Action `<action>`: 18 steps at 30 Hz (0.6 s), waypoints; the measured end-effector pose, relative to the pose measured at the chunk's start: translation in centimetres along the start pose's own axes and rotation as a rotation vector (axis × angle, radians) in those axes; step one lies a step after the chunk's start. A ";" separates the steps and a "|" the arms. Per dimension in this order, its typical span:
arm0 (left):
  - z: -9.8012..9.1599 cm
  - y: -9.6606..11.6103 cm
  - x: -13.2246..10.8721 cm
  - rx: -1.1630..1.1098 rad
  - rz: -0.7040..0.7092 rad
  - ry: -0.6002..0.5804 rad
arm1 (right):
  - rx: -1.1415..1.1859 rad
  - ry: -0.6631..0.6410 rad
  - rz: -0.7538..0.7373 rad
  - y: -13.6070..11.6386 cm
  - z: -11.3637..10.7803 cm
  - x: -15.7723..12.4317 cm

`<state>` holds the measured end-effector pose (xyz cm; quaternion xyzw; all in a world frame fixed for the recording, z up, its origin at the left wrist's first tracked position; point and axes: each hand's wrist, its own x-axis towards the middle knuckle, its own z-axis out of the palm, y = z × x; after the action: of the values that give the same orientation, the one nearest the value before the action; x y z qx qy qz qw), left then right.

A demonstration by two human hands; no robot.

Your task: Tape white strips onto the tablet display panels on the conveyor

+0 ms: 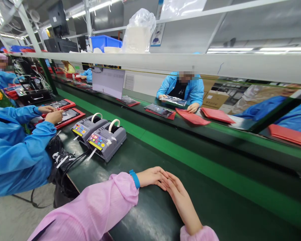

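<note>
My left hand (152, 177) rests over the dark green tabletop (150, 214), a blue band (134, 179) round its wrist below a pink sleeve. Its fingers are stretched out and meet the fingers of my right hand (177, 188), which comes in from the lower right. Both hands are open and hold nothing; where the fingertips overlap, some are hidden. Nearest on the left stand two grey tape dispensers (107, 142) with coloured buttons and rolls of white tape.
A green conveyor belt (150, 139) runs past beyond the table. On the left, a co-worker in blue (20, 140) handles a panel on a red sleeve. Across the belt, another person (180, 88) works among red pouches (217, 114). A shelf rail (165, 60) crosses above.
</note>
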<state>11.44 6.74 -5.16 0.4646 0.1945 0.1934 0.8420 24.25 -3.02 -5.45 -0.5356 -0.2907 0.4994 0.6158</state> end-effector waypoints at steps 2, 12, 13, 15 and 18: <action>0.0 0.0 0.0 0.001 -0.001 -0.002 | -0.001 0.011 0.007 -0.1 0.1 0.0; 0.1 0.3 -0.6 -0.001 -0.006 -0.060 | 0.061 -0.083 0.056 -1.3 -1.1 -0.4; -0.2 0.3 -1.0 -0.014 -0.013 -0.074 | 0.070 -0.113 0.083 -1.5 -1.6 -0.5; -1.1 0.4 -2.2 -0.040 -0.016 -0.080 | 0.078 -0.144 0.128 -1.9 -2.5 -0.6; -3.4 0.9 -5.8 -0.011 -0.020 -0.105 | 0.076 -0.097 0.150 -2.2 -3.4 -0.5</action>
<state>4.70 6.66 -5.21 0.4673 0.1539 0.1614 0.8555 27.78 -4.58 -4.18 -0.5075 -0.2601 0.5801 0.5816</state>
